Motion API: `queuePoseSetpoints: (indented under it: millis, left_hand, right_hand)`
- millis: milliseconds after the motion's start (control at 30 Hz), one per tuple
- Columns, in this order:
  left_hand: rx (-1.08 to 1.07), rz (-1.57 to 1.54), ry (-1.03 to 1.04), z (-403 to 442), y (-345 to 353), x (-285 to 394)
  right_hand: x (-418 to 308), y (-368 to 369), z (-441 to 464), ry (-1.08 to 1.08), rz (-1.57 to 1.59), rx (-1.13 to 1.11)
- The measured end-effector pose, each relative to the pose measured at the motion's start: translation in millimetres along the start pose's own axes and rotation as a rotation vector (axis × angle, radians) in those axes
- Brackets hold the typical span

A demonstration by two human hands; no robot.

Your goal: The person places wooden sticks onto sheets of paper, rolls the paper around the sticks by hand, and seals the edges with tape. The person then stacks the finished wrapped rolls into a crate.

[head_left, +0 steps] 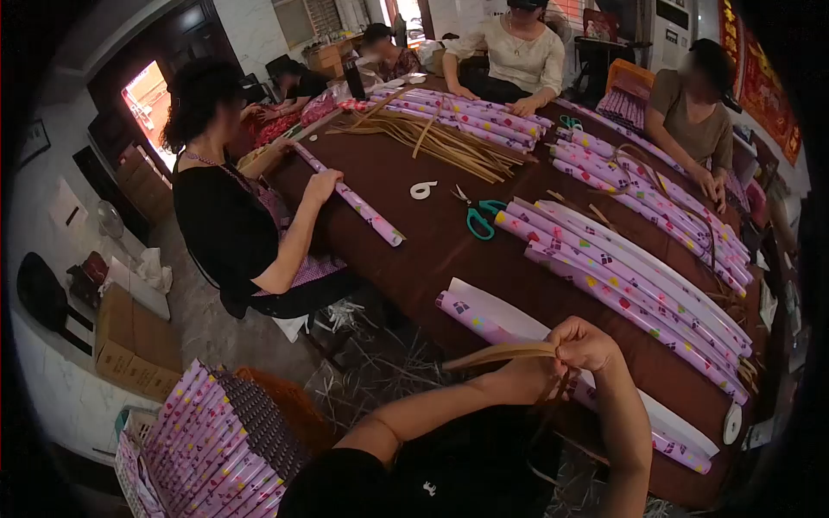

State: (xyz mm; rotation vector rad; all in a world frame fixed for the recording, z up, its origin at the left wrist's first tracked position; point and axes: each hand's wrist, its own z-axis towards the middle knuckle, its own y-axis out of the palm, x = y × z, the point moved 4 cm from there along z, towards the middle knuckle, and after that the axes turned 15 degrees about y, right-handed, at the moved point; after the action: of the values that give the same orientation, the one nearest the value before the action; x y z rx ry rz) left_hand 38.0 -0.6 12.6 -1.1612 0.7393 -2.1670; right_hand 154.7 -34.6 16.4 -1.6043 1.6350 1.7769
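Both my hands are close together over the near table edge, holding tan flat strips [501, 352]. My right hand [587, 345] pinches the strips near their right end. Just below it, my left hand [542, 376] is closed around the strips, its fingers partly hidden. Thin brown strip ends hang down beneath the hands. Behind them lies a partly unrolled purple patterned sheet [479, 318], its white inner side showing; my hands cover its middle.
Several patterned rolls [639, 302] lie to the right, near green-handled scissors [481, 218] and a white tape roll [421, 190]. A bundle of tan strips [432, 142] is farther back. A co-worker [233, 190] at left holds a roll [358, 203]. Others sit around the table.
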Motion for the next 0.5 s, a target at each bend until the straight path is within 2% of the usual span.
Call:
queuePoseSetpoints:
  millis: [33,67,133,167,233,267,333,367,400,433,467,500]
  left_hand:
    - [0.041,-0.084,0.015,-2,0,3]
    - [0.037,0.047,0.140,-10,20,-9]
    - [-0.007,0.022,0.012,-16,30,-18]
    - [0.016,0.116,0.164,-14,26,-9]
    - [0.059,0.198,0.201,-9,27,-8]
    - [-0.040,0.175,0.168,-8,28,-12]
    - [-0.210,0.341,0.112,-1,20,-4]
    - [-0.097,0.285,0.140,-4,16,-1]
    - [-0.104,0.266,0.163,-4,19,-1]
    - [-0.093,0.287,0.178,-5,21,-2]
    - [-0.082,0.314,0.194,-5,21,-2]
    - [-0.065,0.322,0.210,-5,20,-1]
  right_hand:
    - [-2,5,3,-0.046,0.039,0.024]
    - [-6,19,13,-0.204,0.115,-0.055]
    - [0,14,17,-0.251,0.164,-0.035]
    - [-7,23,13,-0.286,0.110,-0.056]
    - [-14,20,10,-0.359,0.100,0.006]
    - [-22,25,8,-0.396,0.066,0.012]
    - [-52,32,-13,-0.290,0.017,0.285]
    - [-80,44,-25,-0.304,0.011,0.416]
    - [-110,49,-36,-0.318,0.006,0.543]
    - [-143,42,-47,-0.455,-0.108,0.544]
    - [-183,48,-65,-0.651,-0.165,0.664]
    - [-222,46,-92,-0.761,-0.237,0.786]
